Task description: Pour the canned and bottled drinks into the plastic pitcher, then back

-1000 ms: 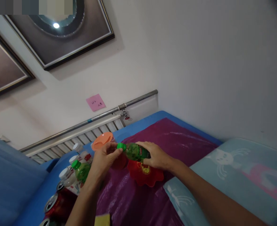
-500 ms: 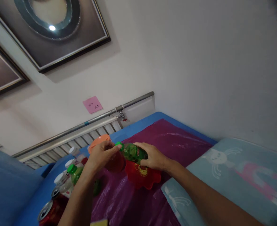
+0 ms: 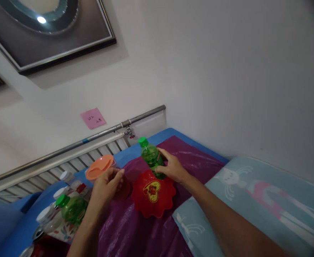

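My right hand (image 3: 173,167) is closed around a green plastic bottle (image 3: 149,153) with a green cap, tilted slightly to the left. Its base is by the far rim of a red scalloped dish (image 3: 160,200) that has a yellow heart print. My left hand (image 3: 107,184) is apart from the bottle, fingers curled and thumb against them, with nothing visible in it. Just behind the left hand stands a container with an orange lid (image 3: 100,167), whose reddish body is partly covered by the hand.
Left of my left arm stand another green bottle (image 3: 72,208), several white-capped bottles (image 3: 51,221) and drink cans (image 3: 48,246). A purple plastic sheet (image 3: 143,235) covers part of the blue table. A printed pillow (image 3: 242,192) lies at right. Radiator and pipe (image 3: 103,135) run along the wall.
My left hand has come off the bottle's cap and moved left. My right hand has turned the bottle from nearly lying flat to more upright. The view has shifted a little to the right.
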Action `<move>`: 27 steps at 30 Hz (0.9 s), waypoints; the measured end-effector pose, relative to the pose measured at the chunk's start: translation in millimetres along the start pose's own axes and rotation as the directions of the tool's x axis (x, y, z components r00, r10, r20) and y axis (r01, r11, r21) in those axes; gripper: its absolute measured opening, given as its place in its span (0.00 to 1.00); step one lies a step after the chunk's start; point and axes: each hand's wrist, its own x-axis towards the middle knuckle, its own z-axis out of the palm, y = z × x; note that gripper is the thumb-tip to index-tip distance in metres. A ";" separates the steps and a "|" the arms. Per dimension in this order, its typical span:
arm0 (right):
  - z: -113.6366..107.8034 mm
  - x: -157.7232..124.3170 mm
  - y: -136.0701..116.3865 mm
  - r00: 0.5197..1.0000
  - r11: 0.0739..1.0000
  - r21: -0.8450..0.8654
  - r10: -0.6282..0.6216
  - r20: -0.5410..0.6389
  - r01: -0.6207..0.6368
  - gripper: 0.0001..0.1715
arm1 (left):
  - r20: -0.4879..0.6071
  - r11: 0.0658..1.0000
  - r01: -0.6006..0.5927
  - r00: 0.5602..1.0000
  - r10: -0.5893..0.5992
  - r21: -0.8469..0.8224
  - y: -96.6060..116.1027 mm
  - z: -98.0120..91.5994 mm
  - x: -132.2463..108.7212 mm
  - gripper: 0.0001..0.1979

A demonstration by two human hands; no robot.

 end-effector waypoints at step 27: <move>-12.0 35.1 83.4 0.955 0.948 -0.233 0.157 -0.251 -0.217 0.42 | 0.060 0.998 -0.045 0.997 0.042 0.051 -150.7 20.9 -3.0 0.21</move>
